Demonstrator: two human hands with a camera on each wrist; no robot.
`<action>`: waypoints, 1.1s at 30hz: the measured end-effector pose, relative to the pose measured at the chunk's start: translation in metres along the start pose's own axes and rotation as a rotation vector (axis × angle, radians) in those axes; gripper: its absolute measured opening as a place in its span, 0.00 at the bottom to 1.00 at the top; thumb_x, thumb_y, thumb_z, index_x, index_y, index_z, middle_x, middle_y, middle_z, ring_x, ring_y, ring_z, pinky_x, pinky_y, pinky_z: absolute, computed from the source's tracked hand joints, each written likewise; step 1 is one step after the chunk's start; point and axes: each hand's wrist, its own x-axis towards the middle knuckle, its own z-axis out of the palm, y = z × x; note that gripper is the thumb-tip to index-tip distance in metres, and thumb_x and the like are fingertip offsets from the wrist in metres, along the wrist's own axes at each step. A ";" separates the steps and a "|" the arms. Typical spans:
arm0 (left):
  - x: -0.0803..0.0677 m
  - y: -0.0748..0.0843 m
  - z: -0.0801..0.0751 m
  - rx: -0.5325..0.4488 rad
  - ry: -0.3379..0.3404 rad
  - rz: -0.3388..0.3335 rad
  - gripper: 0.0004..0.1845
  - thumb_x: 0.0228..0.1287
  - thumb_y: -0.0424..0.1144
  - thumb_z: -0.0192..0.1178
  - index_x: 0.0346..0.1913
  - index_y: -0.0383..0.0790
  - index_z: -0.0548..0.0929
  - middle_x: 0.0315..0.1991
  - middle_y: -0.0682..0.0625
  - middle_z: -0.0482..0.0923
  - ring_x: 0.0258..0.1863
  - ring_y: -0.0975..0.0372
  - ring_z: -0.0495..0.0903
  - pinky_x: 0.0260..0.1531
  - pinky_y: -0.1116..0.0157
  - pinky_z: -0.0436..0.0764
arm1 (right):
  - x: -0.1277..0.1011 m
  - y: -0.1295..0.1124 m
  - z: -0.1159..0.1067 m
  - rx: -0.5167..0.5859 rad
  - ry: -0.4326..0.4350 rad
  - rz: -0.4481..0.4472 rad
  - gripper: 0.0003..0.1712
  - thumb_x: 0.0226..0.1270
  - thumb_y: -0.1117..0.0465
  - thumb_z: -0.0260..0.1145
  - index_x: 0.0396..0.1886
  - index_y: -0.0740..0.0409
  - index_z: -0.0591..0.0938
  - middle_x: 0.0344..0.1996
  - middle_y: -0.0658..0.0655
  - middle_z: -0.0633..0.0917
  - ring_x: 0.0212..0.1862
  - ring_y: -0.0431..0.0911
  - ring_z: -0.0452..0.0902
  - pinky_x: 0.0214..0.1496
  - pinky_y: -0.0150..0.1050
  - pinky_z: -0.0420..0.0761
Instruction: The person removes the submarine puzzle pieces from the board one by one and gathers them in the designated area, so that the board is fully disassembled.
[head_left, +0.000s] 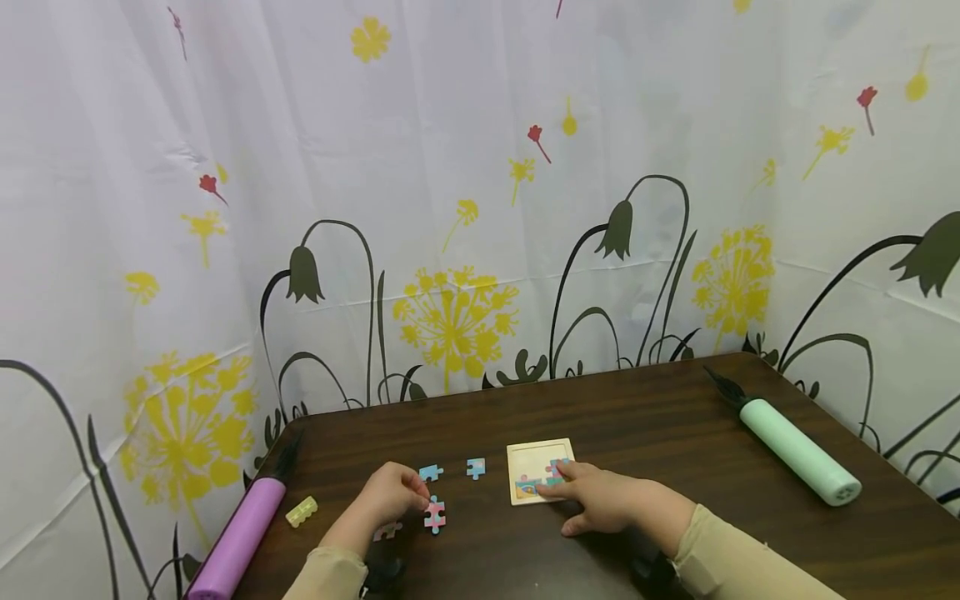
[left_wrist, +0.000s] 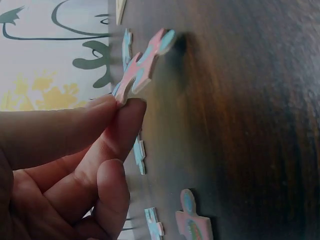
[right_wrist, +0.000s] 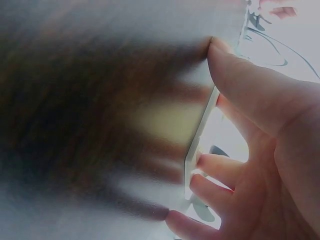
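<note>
Pink piece, pinched at one end between the left hand's thumb and forefinger, tilted over the table, well to the left of the frame! Across at that frame, the right hand has its fingers spread wide, tips at the frame and over the pieces inside it, thumb down on the near side. Some pieces sit in the frame's lower part, bare wood above them. Outward now: one blue piece just past the left fingers, another nearer the frame, and a second pink piece by the left wrist. Further left, a yellow block, then the purple pump. Far right, the green pump. Behind it all, a flowered curtain.
</note>
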 end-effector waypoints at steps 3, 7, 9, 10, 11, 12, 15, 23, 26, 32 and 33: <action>-0.001 -0.001 0.001 -0.022 -0.009 -0.026 0.07 0.50 0.25 0.71 0.24 0.36 0.83 0.24 0.51 0.77 0.23 0.60 0.70 0.24 0.62 0.73 | 0.000 0.000 0.000 0.005 -0.003 0.002 0.38 0.61 0.44 0.71 0.72 0.34 0.70 0.74 0.64 0.59 0.72 0.62 0.55 0.64 0.59 0.66; -0.002 -0.003 0.004 -0.030 0.000 -0.069 0.08 0.51 0.26 0.71 0.23 0.37 0.82 0.22 0.51 0.74 0.14 0.62 0.67 0.15 0.66 0.69 | 0.000 0.000 -0.001 0.005 0.002 -0.001 0.38 0.61 0.44 0.71 0.72 0.35 0.70 0.74 0.64 0.59 0.73 0.61 0.55 0.64 0.59 0.65; -0.001 -0.003 0.004 0.003 0.019 -0.072 0.08 0.50 0.27 0.72 0.23 0.39 0.82 0.22 0.51 0.73 0.14 0.62 0.67 0.15 0.65 0.69 | 0.000 -0.001 -0.001 0.006 0.006 -0.004 0.38 0.61 0.44 0.71 0.72 0.35 0.70 0.74 0.64 0.59 0.73 0.61 0.54 0.65 0.59 0.65; -0.001 -0.003 0.004 0.030 0.033 -0.063 0.09 0.49 0.28 0.72 0.23 0.39 0.82 0.22 0.51 0.73 0.16 0.61 0.68 0.17 0.64 0.70 | 0.000 -0.001 -0.001 0.006 0.007 -0.004 0.38 0.61 0.45 0.71 0.72 0.35 0.70 0.74 0.64 0.59 0.73 0.61 0.54 0.65 0.59 0.64; 0.000 -0.002 0.004 0.056 0.047 -0.051 0.09 0.49 0.28 0.73 0.22 0.40 0.82 0.22 0.52 0.74 0.18 0.60 0.70 0.20 0.63 0.71 | 0.000 -0.001 -0.001 0.004 0.008 -0.004 0.38 0.61 0.45 0.71 0.72 0.36 0.71 0.74 0.65 0.59 0.73 0.61 0.54 0.65 0.58 0.64; 0.001 0.000 0.004 0.078 0.057 -0.051 0.09 0.49 0.29 0.73 0.22 0.41 0.81 0.22 0.52 0.74 0.20 0.60 0.70 0.22 0.62 0.71 | 0.000 -0.001 -0.001 0.004 0.008 -0.005 0.38 0.61 0.45 0.71 0.72 0.36 0.71 0.74 0.65 0.59 0.73 0.61 0.54 0.65 0.58 0.64; 0.005 0.010 0.004 0.118 0.081 -0.037 0.09 0.50 0.32 0.74 0.23 0.43 0.81 0.23 0.54 0.75 0.26 0.58 0.71 0.28 0.59 0.70 | -0.001 -0.002 -0.002 0.003 0.011 -0.006 0.38 0.61 0.45 0.71 0.72 0.37 0.71 0.74 0.65 0.59 0.73 0.61 0.54 0.66 0.58 0.64; 0.031 0.058 0.027 0.085 0.037 0.072 0.05 0.52 0.33 0.72 0.27 0.42 0.85 0.24 0.55 0.80 0.26 0.61 0.75 0.29 0.59 0.72 | -0.002 -0.001 -0.002 0.005 0.002 0.015 0.38 0.61 0.44 0.71 0.72 0.34 0.71 0.74 0.63 0.59 0.73 0.61 0.54 0.64 0.60 0.65; 0.043 0.075 0.042 0.062 0.005 0.100 0.05 0.53 0.34 0.73 0.29 0.41 0.85 0.24 0.55 0.80 0.26 0.61 0.75 0.30 0.59 0.73 | -0.002 0.000 -0.002 0.008 0.007 0.015 0.37 0.61 0.44 0.71 0.71 0.34 0.71 0.74 0.63 0.59 0.72 0.61 0.55 0.64 0.60 0.66; 0.059 0.099 0.081 0.062 -0.051 0.120 0.06 0.52 0.36 0.73 0.32 0.41 0.87 0.28 0.53 0.79 0.28 0.60 0.74 0.34 0.57 0.73 | -0.001 0.001 -0.002 0.003 0.004 0.001 0.37 0.62 0.44 0.70 0.72 0.35 0.71 0.75 0.62 0.59 0.73 0.61 0.54 0.63 0.60 0.66; 0.061 0.103 0.087 0.067 -0.058 0.113 0.06 0.52 0.36 0.73 0.32 0.42 0.87 0.28 0.53 0.79 0.29 0.59 0.75 0.36 0.55 0.73 | -0.002 0.001 -0.002 0.003 0.004 -0.002 0.37 0.62 0.44 0.70 0.72 0.35 0.70 0.75 0.62 0.58 0.73 0.61 0.54 0.63 0.60 0.66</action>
